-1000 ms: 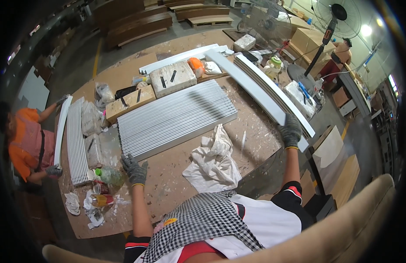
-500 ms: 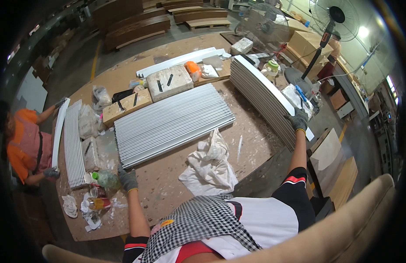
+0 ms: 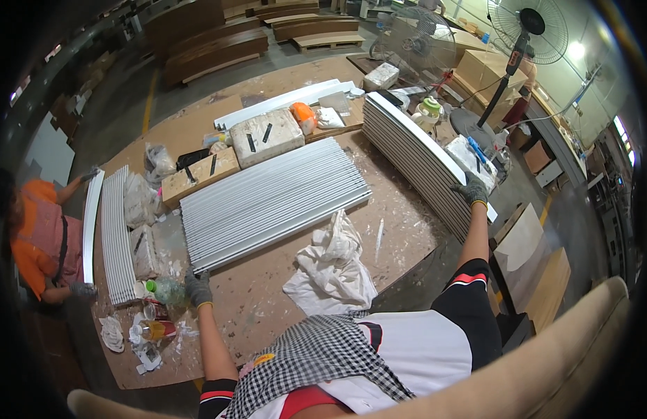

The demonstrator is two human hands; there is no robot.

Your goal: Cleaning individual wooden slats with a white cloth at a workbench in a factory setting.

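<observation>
A wide stack of white slats (image 3: pixel 274 206) lies in the middle of the worktable (image 3: pixel 268 318). My left hand (image 3: pixel 197 288), in a grey glove, is at its near left corner, fingers stretched out and touching the slat ends. On the right stands a taller stack of long white boards (image 3: pixel 414 178). My gloved right hand (image 3: pixel 471 189) straddles the top white board (image 3: pixel 425 140) towards its near end, thumb on one edge and fingers over the other. A crumpled white cloth (image 3: pixel 332 265) lies between my arms, beside the middle stack.
At far left a co-worker in orange (image 3: pixel 41 237) holds a white board (image 3: pixel 92 227) beside another slat stack (image 3: pixel 119 237). Bottles (image 3: pixel 166 291) stand near my left hand. Wrapped blocks (image 3: pixel 266 137) and an orange object (image 3: pixel 303 117) lie behind the middle stack. A pedestal fan (image 3: pixel 505 80) stands back right.
The whole view has shifted slightly. My hands remain at the same two stacks, and the co-worker still holds the board.
</observation>
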